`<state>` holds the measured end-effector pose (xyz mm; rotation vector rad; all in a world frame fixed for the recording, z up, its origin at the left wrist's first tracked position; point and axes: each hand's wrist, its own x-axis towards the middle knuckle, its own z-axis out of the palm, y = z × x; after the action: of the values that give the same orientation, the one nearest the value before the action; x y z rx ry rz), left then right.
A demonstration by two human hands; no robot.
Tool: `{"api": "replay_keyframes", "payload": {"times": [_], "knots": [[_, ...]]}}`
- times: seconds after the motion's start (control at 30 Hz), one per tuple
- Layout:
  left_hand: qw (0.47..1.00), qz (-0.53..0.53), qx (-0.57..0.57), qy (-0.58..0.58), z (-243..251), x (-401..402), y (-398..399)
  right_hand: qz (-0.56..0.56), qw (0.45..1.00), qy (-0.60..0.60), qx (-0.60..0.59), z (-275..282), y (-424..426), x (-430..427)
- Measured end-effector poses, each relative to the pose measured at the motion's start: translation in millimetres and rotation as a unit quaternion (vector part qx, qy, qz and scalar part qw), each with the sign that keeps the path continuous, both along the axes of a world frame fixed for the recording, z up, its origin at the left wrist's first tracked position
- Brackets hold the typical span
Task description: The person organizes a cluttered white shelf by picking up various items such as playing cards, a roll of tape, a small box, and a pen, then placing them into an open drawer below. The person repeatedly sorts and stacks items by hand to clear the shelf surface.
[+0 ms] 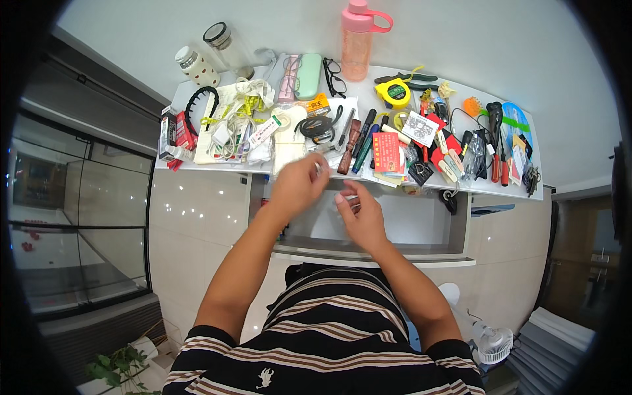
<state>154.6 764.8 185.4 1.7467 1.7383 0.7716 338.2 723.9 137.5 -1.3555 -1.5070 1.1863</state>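
My left hand [301,182] is raised at the table's front edge, its fingers curled together near a small pale item; whether it grips this is unclear. My right hand [363,212] hovers over the pulled-out drawer [410,212], fingers apart and slightly bent, with nothing visible in it. Just beyond the hands lie a coiled black cable [317,126], a brown ribbed case [349,147], a dark blue marker [365,150] and a red printed card [388,152]. Cream-coloured gloves or cloth [290,140] lie beside my left hand.
A pink bottle [356,44], a clear cup [228,49] and a patterned flask [197,66] stand at the back. A yellow tape measure [393,93], pliers [419,81], glasses [334,78] and red-handled screwdrivers [503,170] crowd the white table [217,169]. A small fan [493,345] stands lower right.
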Motion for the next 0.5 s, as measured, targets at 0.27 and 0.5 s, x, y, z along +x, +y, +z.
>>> {"api": "replay_keyframes", "payload": {"times": [0.27, 0.5], "knots": [[0.994, -0.108, -0.033, -0.011, -6.0, 8.0, -51.0, 0.010, 0.971, 0.175, -0.162, -8.1, -5.8, 2.3], [0.993, -0.114, 0.004, 0.005, 8.4, 6.8, -32.6, 0.003, 0.978, 0.200, -0.054, 5.3, 4.4, -8.5]]}}
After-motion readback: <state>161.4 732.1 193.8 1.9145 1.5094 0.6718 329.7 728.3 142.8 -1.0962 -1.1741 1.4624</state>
